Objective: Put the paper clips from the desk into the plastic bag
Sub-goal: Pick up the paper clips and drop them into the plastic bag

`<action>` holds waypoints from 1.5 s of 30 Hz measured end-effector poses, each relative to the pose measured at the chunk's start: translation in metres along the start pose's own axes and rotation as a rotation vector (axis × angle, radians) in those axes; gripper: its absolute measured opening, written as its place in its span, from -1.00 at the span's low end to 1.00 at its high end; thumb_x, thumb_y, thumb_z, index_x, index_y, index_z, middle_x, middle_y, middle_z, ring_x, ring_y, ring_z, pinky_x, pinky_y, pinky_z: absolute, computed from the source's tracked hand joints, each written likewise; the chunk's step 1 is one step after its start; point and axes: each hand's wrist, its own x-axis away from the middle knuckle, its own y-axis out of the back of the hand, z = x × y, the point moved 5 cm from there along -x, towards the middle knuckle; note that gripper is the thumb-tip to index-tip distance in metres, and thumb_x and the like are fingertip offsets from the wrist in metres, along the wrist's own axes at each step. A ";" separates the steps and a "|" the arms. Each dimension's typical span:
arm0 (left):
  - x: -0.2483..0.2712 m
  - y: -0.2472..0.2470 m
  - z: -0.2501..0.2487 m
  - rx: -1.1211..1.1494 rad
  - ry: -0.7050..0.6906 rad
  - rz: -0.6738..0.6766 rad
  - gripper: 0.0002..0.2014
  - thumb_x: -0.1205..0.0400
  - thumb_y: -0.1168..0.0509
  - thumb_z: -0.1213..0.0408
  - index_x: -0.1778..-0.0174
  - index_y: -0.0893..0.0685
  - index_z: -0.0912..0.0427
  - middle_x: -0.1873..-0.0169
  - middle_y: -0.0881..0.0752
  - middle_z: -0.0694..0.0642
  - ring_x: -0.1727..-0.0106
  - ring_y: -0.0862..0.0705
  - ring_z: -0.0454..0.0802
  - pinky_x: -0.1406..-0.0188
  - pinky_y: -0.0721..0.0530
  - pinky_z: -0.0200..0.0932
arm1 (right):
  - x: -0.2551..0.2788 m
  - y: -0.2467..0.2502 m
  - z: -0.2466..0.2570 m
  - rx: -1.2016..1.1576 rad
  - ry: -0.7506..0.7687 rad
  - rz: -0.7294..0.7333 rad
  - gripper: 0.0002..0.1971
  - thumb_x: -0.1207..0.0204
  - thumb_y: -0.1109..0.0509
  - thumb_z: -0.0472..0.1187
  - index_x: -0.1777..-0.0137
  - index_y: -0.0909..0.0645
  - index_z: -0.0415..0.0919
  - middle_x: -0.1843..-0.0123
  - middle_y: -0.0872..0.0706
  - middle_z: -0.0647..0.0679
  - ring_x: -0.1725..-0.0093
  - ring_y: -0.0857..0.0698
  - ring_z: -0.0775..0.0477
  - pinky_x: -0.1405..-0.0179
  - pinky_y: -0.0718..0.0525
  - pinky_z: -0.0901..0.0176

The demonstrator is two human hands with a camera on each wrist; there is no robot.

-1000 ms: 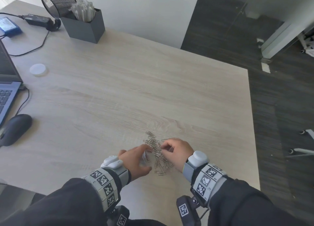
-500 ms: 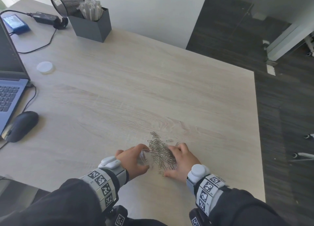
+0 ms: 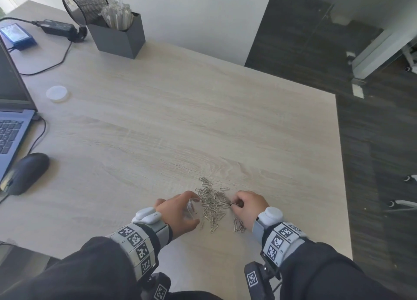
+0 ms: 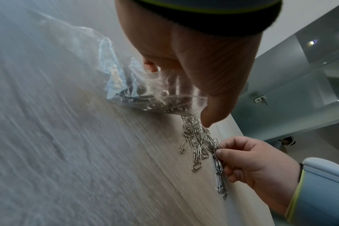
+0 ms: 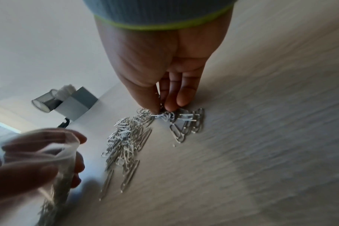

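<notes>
A heap of silver paper clips (image 3: 212, 204) (image 4: 196, 137) (image 5: 126, 137) lies on the light wood desk (image 3: 158, 130) near its front edge. My left hand (image 3: 180, 211) (image 4: 192, 64) grips a clear plastic bag (image 3: 191, 209) (image 4: 145, 91) (image 5: 41, 146) with its mouth held open toward the heap; some clips lie inside. My right hand (image 3: 248, 207) (image 4: 248, 159) (image 5: 161, 73) pinches a few clips at the heap's right side between thumb and fingers. A small group of clips (image 3: 238, 225) lies just beside my right wrist.
A laptop (image 3: 11, 119) and black mouse (image 3: 27, 172) sit at the left. A white round lid (image 3: 57, 93), a grey box of sticks (image 3: 119, 35), a mesh cup (image 3: 84, 4) and a power adapter (image 3: 59, 28) stand at the back left. The desk's right edge (image 3: 343, 175) drops to dark floor.
My right hand has gone from lying flat on the heap to pinching clips at its right side. The left hand still holds the bag at the heap's left.
</notes>
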 end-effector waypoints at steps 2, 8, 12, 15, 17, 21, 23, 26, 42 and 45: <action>-0.001 0.002 -0.004 -0.002 -0.006 0.004 -0.48 -0.32 -0.25 -0.19 -0.25 -0.44 -0.39 -0.01 -0.70 -0.26 -0.08 -0.69 -0.16 -0.27 -0.26 -0.19 | 0.002 0.003 -0.008 -0.068 -0.073 -0.017 -0.96 -0.42 -0.42 -0.14 0.20 -0.65 0.05 0.24 -0.66 0.17 0.21 -0.63 0.06 0.33 -0.44 0.35; -0.012 -0.006 -0.004 -0.008 -0.008 0.029 -0.48 -0.31 -0.25 -0.22 -0.21 -0.34 -0.48 -0.01 -0.69 -0.31 -0.10 -0.70 -0.11 -0.25 -0.35 -0.14 | 0.005 0.010 -0.015 -0.296 -0.132 -0.051 -0.92 -0.36 -0.49 -0.11 0.31 -0.68 0.11 0.39 -0.74 0.13 0.46 -0.63 0.16 0.30 -0.65 0.25; -0.014 -0.003 -0.012 -0.037 -0.037 0.026 -0.47 -0.35 -0.30 -0.18 -0.26 -0.36 -0.43 -0.03 -0.69 -0.30 -0.11 -0.69 -0.13 -0.23 -0.32 -0.16 | 0.010 0.012 0.014 -0.362 -0.003 -0.025 -0.87 -0.38 -0.49 -0.14 0.30 -0.69 0.15 0.45 -0.70 0.25 0.48 -0.60 0.29 0.35 -0.60 0.32; -0.014 -0.005 -0.014 -0.045 -0.044 0.050 -0.45 -0.31 -0.26 -0.21 -0.24 -0.34 -0.44 -0.07 -0.69 -0.31 -0.15 -0.68 -0.12 -0.28 -0.38 -0.12 | 0.014 0.010 0.043 -0.263 0.137 0.034 -0.89 -0.39 -0.46 -0.15 0.29 -0.68 0.11 0.39 -0.65 0.23 0.35 -0.58 0.31 0.29 -0.49 0.48; -0.014 -0.004 -0.017 -0.051 -0.050 0.057 -0.45 -0.30 -0.24 -0.25 -0.24 -0.34 -0.45 -0.08 -0.68 -0.34 -0.18 -0.68 -0.11 -0.33 -0.43 -0.08 | 0.014 0.005 0.063 -0.201 0.230 0.066 -0.92 -0.39 -0.44 -0.16 0.24 -0.69 0.07 0.35 -0.60 0.23 0.27 -0.56 0.26 0.22 -0.47 0.44; -0.010 0.002 -0.022 -0.058 -0.095 0.054 -0.46 -0.35 -0.30 -0.14 -0.30 -0.47 -0.28 -0.07 -0.68 -0.27 -0.19 -0.67 -0.20 -0.25 -0.30 -0.17 | 0.013 -0.002 0.083 -0.190 0.271 0.120 -0.94 -0.37 -0.47 -0.07 0.17 -0.71 0.05 0.30 -0.61 0.21 0.27 -0.56 0.26 0.24 -0.44 0.46; -0.009 0.003 -0.015 -0.041 -0.090 0.043 -0.42 -0.33 -0.30 -0.20 -0.31 -0.44 -0.32 -0.06 -0.67 -0.30 -0.19 -0.67 -0.20 -0.26 -0.33 -0.15 | 0.009 0.002 0.083 -0.211 0.251 0.103 -0.97 -0.39 -0.47 -0.05 0.19 -0.70 0.09 0.24 -0.64 0.20 0.28 -0.56 0.28 0.25 -0.43 0.46; -0.010 0.003 0.005 -0.002 -0.031 0.046 -0.41 -0.27 -0.25 -0.31 -0.26 -0.37 -0.46 -0.01 -0.68 -0.36 -0.14 -0.69 -0.10 -0.34 -0.44 -0.03 | -0.004 0.010 0.070 -0.172 0.185 0.030 -0.94 -0.41 -0.47 -0.04 0.13 -0.71 0.10 0.15 -0.64 0.19 0.25 -0.57 0.28 0.25 -0.44 0.41; -0.001 0.027 0.047 0.069 0.085 0.004 -0.42 -0.22 -0.14 -0.31 -0.21 -0.33 -0.46 -0.03 -0.71 -0.31 -0.10 -0.69 -0.02 -0.30 -0.40 -0.08 | -0.038 -0.018 0.082 0.315 0.361 0.186 -0.32 -0.28 -0.48 0.24 -0.41 -0.44 0.12 -0.30 -0.44 0.05 -0.30 -0.41 -0.07 -0.27 -0.52 0.02; -0.001 0.028 0.045 0.063 0.075 0.013 -0.44 -0.25 -0.16 -0.30 -0.22 -0.34 -0.45 -0.05 -0.71 -0.30 -0.12 -0.70 -0.04 -0.31 -0.38 -0.09 | -0.035 -0.019 0.076 0.304 0.377 0.200 -0.55 -0.43 -0.42 0.05 -0.32 -0.52 0.08 -0.25 -0.49 0.03 -0.25 -0.47 -0.08 -0.20 -0.52 0.09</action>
